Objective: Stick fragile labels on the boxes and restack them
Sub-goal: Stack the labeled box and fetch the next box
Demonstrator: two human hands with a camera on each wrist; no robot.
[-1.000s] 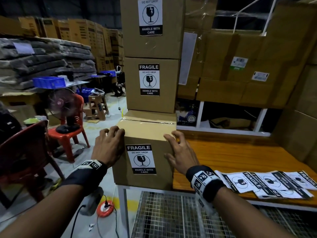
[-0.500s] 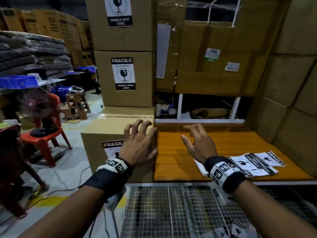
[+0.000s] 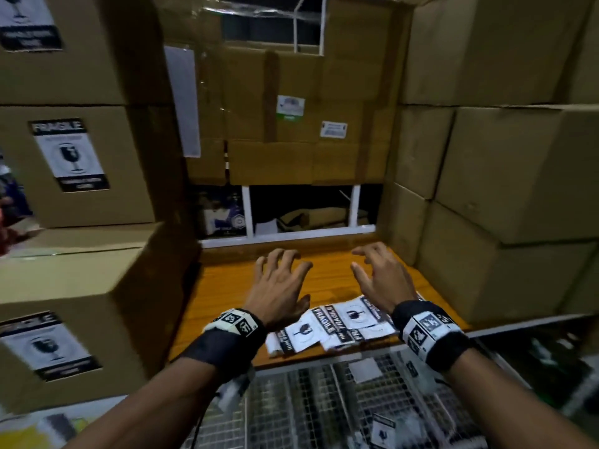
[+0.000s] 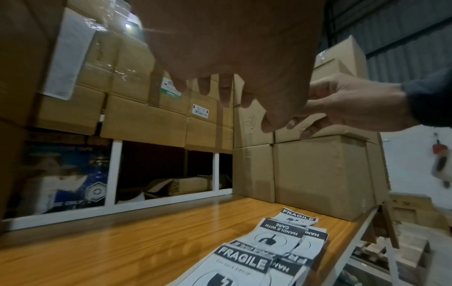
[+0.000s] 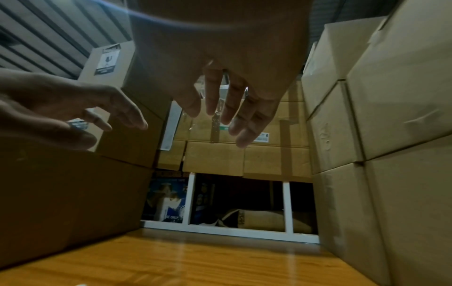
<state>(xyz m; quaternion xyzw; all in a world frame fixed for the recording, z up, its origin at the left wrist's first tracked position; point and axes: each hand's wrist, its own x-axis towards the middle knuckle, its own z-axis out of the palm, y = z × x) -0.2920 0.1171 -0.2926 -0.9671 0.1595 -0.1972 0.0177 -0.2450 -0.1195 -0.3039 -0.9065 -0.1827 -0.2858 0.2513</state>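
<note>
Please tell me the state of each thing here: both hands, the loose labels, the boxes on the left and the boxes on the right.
Left hand: empty, fingers spread above the table.
Right hand: empty, fingers loosely spread.
Loose labels: lying overlapped on the table, untouched.
Left boxes: stacked, fragile labels stuck on.
Right boxes: stacked, no fragile label visible.

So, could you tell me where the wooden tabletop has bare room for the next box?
The tabletop is bare from the labelled boxes on the left to the unlabelled stack on the right. Its front edge is crowded with loose fragile labels; both hands hover above.
</note>
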